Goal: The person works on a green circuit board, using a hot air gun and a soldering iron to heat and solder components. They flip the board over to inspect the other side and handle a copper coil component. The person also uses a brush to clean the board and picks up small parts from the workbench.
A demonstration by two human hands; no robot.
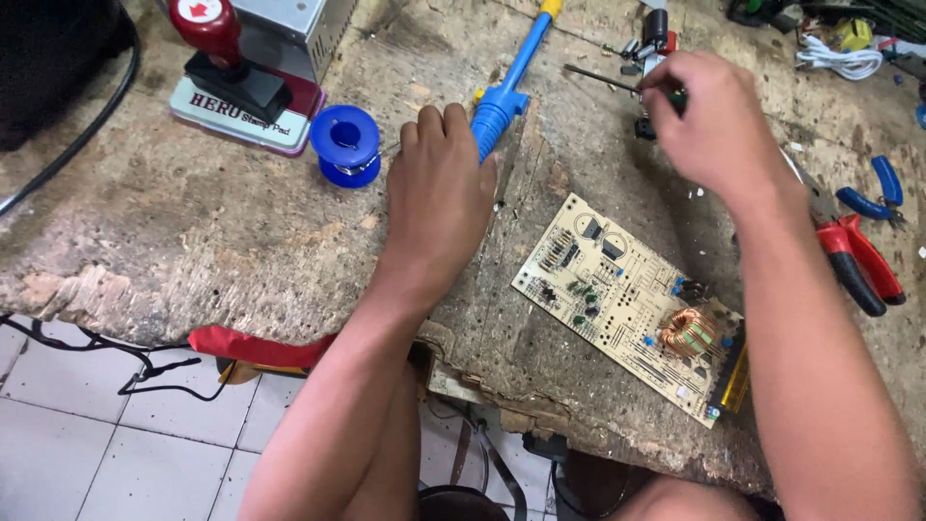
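Blue desoldering pump point(502, 101) base under left hand point(439, 198), right hand point(714, 121) hiding screwdriver point(603, 79) handle

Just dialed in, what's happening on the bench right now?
A person is working at a worn wooden bench. The left hand rests on the grip of a blue desoldering pump. The right hand holds a thin tool, likely a screwdriver, farther back. A cream circuit board with a copper coil lies untouched near the front edge. A blue solder spool and red-handled pliers sit to either side.
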